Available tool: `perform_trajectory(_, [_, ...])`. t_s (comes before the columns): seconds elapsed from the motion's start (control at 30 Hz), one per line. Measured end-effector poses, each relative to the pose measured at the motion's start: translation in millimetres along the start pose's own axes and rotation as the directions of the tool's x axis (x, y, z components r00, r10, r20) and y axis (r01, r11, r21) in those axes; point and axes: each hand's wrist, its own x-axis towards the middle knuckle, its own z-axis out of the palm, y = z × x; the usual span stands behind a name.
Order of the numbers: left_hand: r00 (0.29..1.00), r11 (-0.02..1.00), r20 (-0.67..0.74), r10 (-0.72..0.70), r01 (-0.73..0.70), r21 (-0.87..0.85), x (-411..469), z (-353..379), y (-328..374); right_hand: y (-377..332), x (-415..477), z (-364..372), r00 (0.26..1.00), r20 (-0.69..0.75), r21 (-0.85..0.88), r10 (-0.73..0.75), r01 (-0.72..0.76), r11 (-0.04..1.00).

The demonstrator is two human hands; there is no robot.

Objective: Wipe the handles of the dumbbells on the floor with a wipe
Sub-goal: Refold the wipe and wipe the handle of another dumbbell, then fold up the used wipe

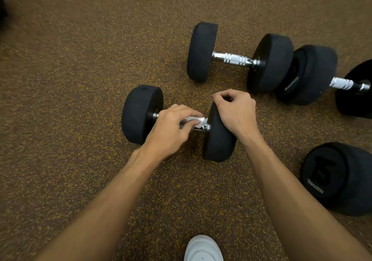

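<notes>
Presently, the white wipe (198, 120) is pressed onto the chrome handle (205, 127) of the nearest dumbbell (141, 113), close to its right head. It is pinched there between the thumb and curled fingers of the left hand (171, 129). The right head is steadied by the right hand (235, 109), whose fingers are curled over its top edge. This dumbbell lies on the speckled floor (80, 79), just ahead of a white shoe (203, 248).

A roll across the floor could be caused if the steadying hold were loosened while the wipe is rubbed. The stretch of handle hidden under the left hand may be missed.

A second dumbbell (202, 51) and a third dumbbell (308, 73) lie beyond to the right, their neighbouring heads touching or nearly so. A fourth dumbbell (338, 178), marked 15, is seen at the right edge. No container is seen, so the wipe's source cannot be told.
</notes>
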Motion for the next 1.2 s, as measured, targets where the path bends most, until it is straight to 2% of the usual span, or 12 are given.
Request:
perform_trajectory(0.2, [0.989,0.991,-0.075,-0.131,0.128,-0.035,6.0,-18.3,23.1,-5.8,-5.4,-4.2,0.998,0.062,0.0,0.006,-0.006,1.0])
perform_trajectory(0.4, [0.963,0.966,-0.095,-0.253,0.247,-0.076,21.7,-36.4,65.6,-22.0,-18.0,-23.1,0.995,0.084,-0.047,-0.05,0.055,0.997])
perform_trajectory(0.5, [0.939,0.939,-0.076,-0.337,0.33,-0.094,35.9,-46.6,89.6,-38.6,-25.8,-49.1,0.995,0.078,0.001,-0.061,0.061,0.998])
perform_trajectory(0.67, [0.906,0.902,-0.029,-0.422,0.416,-0.119,45.8,-66.9,141.4,-78.1,-50.1,-97.3,0.977,0.205,0.138,-0.059,0.031,0.99])
perform_trajectory(0.8, [0.874,0.859,0.064,-0.482,0.485,-0.165,50.2,-82.6,188.1,-108.8,-72.7,-136.4,0.952,0.307,0.136,0.004,-0.048,0.99])
perform_trajectory(1.03, [0.782,0.762,0.262,-0.566,0.617,-0.197,48.0,-113.9,276.6,-139.6,-121.9,-206.8,0.967,0.192,0.152,0.169,-0.199,0.968])
perform_trajectory(1.2, [0.757,0.718,0.382,-0.53,0.641,-0.273,40.8,-134.7,338.2,-157.6,-155.8,-254.5,0.956,0.148,0.258,0.254,-0.285,0.923])
